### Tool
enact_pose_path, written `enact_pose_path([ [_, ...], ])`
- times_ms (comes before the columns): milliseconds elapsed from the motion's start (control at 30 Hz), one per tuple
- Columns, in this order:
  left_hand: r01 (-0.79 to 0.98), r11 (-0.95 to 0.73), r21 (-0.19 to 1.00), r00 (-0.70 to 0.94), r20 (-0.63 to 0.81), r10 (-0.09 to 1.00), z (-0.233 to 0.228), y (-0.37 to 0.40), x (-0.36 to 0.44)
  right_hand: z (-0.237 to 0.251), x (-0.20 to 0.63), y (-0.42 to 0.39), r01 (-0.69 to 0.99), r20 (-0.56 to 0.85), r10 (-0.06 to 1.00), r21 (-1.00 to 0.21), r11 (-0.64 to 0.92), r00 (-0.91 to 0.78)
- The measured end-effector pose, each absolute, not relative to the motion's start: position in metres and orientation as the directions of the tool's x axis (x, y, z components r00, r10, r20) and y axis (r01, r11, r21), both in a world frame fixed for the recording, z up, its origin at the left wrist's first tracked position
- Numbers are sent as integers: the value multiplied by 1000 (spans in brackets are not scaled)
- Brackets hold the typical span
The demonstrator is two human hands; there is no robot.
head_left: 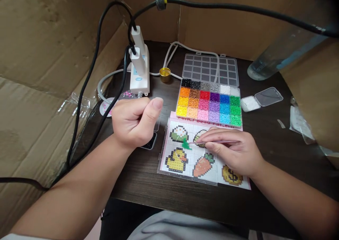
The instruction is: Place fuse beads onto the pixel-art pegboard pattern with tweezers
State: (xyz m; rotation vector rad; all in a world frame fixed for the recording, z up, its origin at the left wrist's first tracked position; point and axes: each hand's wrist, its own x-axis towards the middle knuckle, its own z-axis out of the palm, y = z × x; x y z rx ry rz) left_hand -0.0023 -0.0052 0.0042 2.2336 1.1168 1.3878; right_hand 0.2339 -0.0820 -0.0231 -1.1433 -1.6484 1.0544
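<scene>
Tight counter, hemmed by cardboard and cables

Cardboard walls (39,56) close the left and back sides of the counter (159,187), and a black cable (238,8) spans overhead across the back. More black cables (87,81) hang down the left wall beside the power strip (140,70), whose two plugs stand upright, blocking the back-left corner. The open bead box (209,98) fills the middle rear, its lid tilted back; a small gold cap (165,74) sits between it and the strip. A clear bottle (275,52) leans in at the right rear, near a small open case (261,100). Bare counter lies open along the near edge under the pegboard (188,151), and at the right front.
</scene>
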Motion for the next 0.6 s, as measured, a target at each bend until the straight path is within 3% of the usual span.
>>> enact_pose_path([
  [133,435,-671,601,235,643,729,5,-4,-3,-27,238,-82,185,134,974,-968,168,-184],
  [267,439,-678,589,231,656,719,4,-1,-5,-33,257,-72,24,91,994,-996,90,63],
  [433,385,-767,513,245,745,621,3,6,-7,-34,299,-41,-182,136,865,-951,251,484],
  [600,393,-771,501,223,761,609,3,9,-8,-36,312,-28,-213,39,784,-953,216,620],
])
